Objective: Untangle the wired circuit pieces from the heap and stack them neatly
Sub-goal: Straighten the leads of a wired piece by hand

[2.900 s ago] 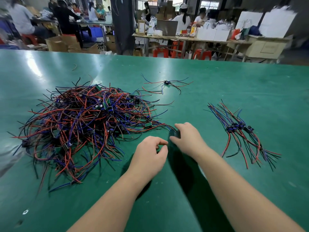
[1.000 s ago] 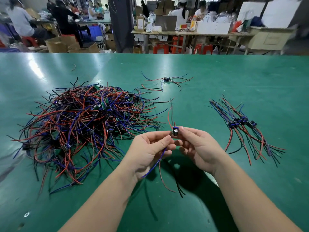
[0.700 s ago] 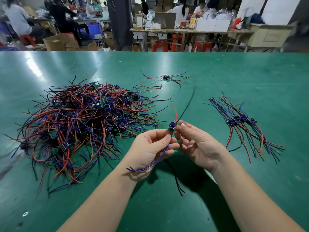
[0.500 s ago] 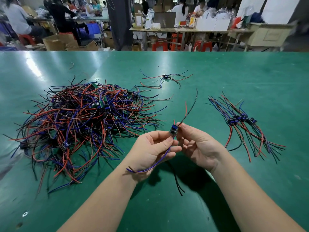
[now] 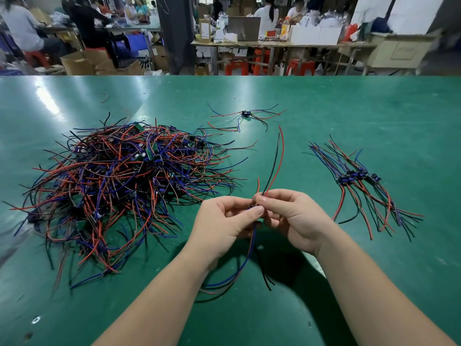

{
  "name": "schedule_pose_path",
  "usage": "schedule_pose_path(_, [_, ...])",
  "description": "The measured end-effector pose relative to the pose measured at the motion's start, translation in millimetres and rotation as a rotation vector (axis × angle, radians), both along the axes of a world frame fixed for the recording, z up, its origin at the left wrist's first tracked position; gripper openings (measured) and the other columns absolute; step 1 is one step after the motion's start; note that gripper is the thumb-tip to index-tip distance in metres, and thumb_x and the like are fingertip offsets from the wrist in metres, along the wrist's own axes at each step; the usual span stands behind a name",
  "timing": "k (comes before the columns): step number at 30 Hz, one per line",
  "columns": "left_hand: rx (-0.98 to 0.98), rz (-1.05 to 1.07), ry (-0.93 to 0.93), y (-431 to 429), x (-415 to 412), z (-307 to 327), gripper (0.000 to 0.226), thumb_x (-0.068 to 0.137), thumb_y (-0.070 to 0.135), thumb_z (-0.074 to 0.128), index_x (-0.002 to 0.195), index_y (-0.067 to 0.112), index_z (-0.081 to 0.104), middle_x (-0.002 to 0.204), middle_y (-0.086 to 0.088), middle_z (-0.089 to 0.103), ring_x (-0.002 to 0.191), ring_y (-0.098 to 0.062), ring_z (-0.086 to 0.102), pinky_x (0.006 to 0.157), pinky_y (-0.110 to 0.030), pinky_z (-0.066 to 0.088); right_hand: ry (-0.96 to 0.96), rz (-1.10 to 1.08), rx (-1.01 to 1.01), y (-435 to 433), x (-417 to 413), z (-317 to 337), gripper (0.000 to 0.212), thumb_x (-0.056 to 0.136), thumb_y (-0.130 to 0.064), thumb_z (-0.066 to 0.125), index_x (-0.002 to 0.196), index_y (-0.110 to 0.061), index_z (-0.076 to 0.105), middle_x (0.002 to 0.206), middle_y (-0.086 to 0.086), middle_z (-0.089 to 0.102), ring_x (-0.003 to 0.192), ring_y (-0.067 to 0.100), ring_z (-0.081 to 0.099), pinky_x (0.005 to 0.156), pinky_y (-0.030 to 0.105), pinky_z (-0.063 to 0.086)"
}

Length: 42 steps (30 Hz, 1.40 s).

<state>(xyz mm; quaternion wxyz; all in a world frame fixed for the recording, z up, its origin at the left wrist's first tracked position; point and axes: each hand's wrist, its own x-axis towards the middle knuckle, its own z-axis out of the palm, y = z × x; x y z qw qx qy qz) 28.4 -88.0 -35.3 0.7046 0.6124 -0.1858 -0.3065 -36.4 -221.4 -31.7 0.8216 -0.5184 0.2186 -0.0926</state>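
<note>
A big tangled heap (image 5: pixel 119 181) of red, blue and black wired circuit pieces lies on the left of the green table (image 5: pixel 349 108). A neat stack of pieces (image 5: pixel 359 181) lies on the right. Above the table's middle, my left hand (image 5: pixel 224 228) and my right hand (image 5: pixel 291 218) together pinch one wired circuit piece (image 5: pixel 274 161). Its small board is mostly hidden between my fingertips. Red and black wires stand up from it, and blue and black wires hang below my left hand.
A single loose wired piece (image 5: pixel 245 114) lies farther back, beyond my hands. A short stray wire (image 5: pixel 104 97) lies at the back left. Past the table's far edge stand other workbenches, red stools, cardboard boxes and seated people.
Both hands drew one piece out of the heap's right edge and lifted it. Its upper wires have been straightened upward, and my fingertips now close over the small board.
</note>
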Motion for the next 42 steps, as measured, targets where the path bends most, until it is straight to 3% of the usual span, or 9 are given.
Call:
schedule_pose_path(4, [0.005,-0.049,0.02,0,-1,1,0.009,0.077,0.001,0.073,0.085,0.003,0.069,0.071,-0.007,0.072,0.057,-0.016,0.067,0.054,-0.022,0.055,0.038,-0.051,-0.086,-4,-1,4,0.016,0.06,-0.019,0.073,0.068,-0.007,0.065,0.057,0.001,0.063,0.043,0.005,0.053,0.044,0.013,0.044])
schedule_pose_path(9, [0.145,-0.234,0.023,1,-9,-1,0.009,0.076,0.007,0.076,0.081,0.009,0.068,0.07,-0.004,0.071,0.062,-0.017,0.069,0.058,-0.025,0.057,-0.019,-0.363,0.074,-44,-10,15,0.008,0.081,-0.005,0.066,0.074,-0.006,0.063,0.053,0.001,0.063,0.043,0.003,0.056,0.041,0.01,0.044])
schedule_pose_path(17, [0.22,-0.39,-0.016,5,-12,-2,0.007,0.076,0.015,0.076,0.078,0.016,0.069,0.081,-0.008,0.075,0.067,-0.012,0.068,0.06,-0.022,0.054,-0.216,-0.613,0.277,-81,-22,12,0.01,0.087,-0.006,0.064,0.078,-0.009,0.059,0.055,-0.001,0.065,0.052,0.004,0.064,0.048,0.01,0.048])
schedule_pose_path(23, [-0.134,-0.291,0.284,9,0,17,0.022,0.071,0.028,0.065,0.085,0.013,0.063,0.094,-0.009,0.075,0.072,-0.014,0.072,0.055,-0.022,0.057,-0.008,-0.329,0.003,-61,-15,5,0.008,0.088,-0.001,0.059,0.087,-0.009,0.058,0.057,0.003,0.064,0.044,0.008,0.057,0.042,0.015,0.044])
schedule_pose_path(27, [-0.315,-0.172,0.347,13,9,24,0.038,0.062,0.037,0.066,0.09,0.017,0.051,0.094,-0.008,0.075,0.075,-0.014,0.073,0.054,-0.022,0.057,-0.051,-0.004,-0.248,-31,-13,7,0.027,0.067,0.0,0.072,0.091,-0.009,0.063,0.066,0.004,0.062,0.05,0.009,0.055,0.046,0.016,0.043])
schedule_pose_path(30, [-0.3,-0.116,0.275,11,9,23,0.035,0.06,0.041,0.067,0.087,0.022,0.055,0.093,0.0,0.075,0.075,-0.009,0.071,0.053,-0.02,0.055,-0.251,0.168,-0.214,-5,-8,7,0.037,0.058,-0.007,0.08,0.093,-0.015,0.072,0.07,0.003,0.062,0.057,0.009,0.054,0.053,0.017,0.042])
schedule_pose_path(35, [-0.193,0.006,0.124,4,-3,15,0.023,0.047,0.044,0.077,0.06,0.028,0.067,0.068,0.011,0.064,0.059,-0.001,0.059,0.048,-0.017,0.047,-0.311,0.001,0.032,13,-1,9,0.012,0.06,-0.012,0.072,0.072,-0.015,0.077,0.066,0.0,0.069,0.053,0.006,0.06,0.053,0.014,0.049])
schedule_pose_path(38, [-0.14,0.032,-0.113,3,-6,11,0.036,0.053,0.029,0.09,0.078,0.024,0.064,0.077,0.01,0.071,0.066,-0.006,0.06,0.052,-0.02,0.049,-0.297,-0.064,0.163,11,-2,13,0.009,0.066,-0.011,0.066,0.065,-0.013,0.073,0.059,0.001,0.064,0.046,0.005,0.056,0.046,0.013,0.047])
schedule_pose_path(42, [-0.116,0.096,-0.571,2,-10,7,0.041,0.079,0.022,0.068,0.109,0.049,0.058,0.095,0.012,0.068,0.068,-0.011,0.06,0.057,-0.038,0.053,-0.314,-0.025,0.253,3,-5,16,0.003,0.067,-0.013,0.069,0.065,-0.013,0.071,0.062,0.003,0.057,0.045,0.005,0.051,0.042,0.012,0.042])
